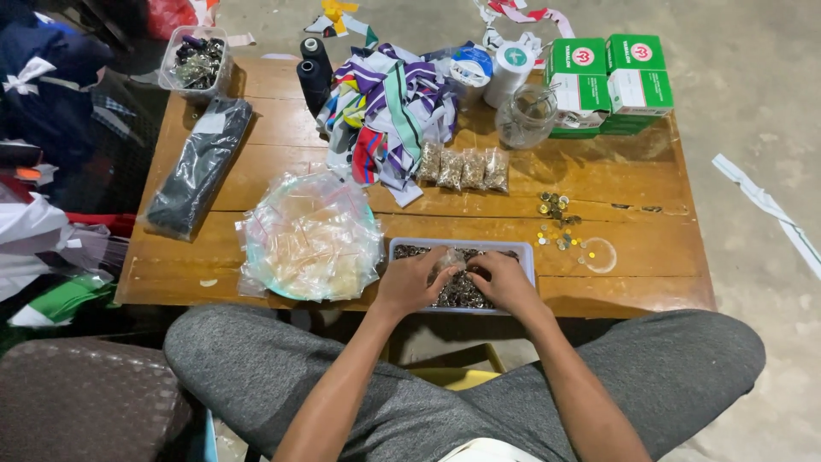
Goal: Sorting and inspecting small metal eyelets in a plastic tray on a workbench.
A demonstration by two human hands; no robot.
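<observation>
Both my hands are over a shallow clear plastic tray [525, 257] full of small dark metal pieces, at the near edge of a low wooden table [650, 274]. My left hand [412, 281] and my right hand [505, 282] together pinch a small clear plastic bag [451, 259] that holds some of the pieces. Left of the tray lies a pile of empty small clear bags [310, 235] on a pale round plate. Several filled little bags [463, 168] lie in a row further back.
Loose gold and silver pieces [559, 224] and a clear lid [599, 254] lie right of the tray. Behind are striped fabric strips [389, 107], a glass jar [524, 116], green and white boxes [609, 79], black thread cones [314, 68], a black packet [199, 164] and a tub [196, 60].
</observation>
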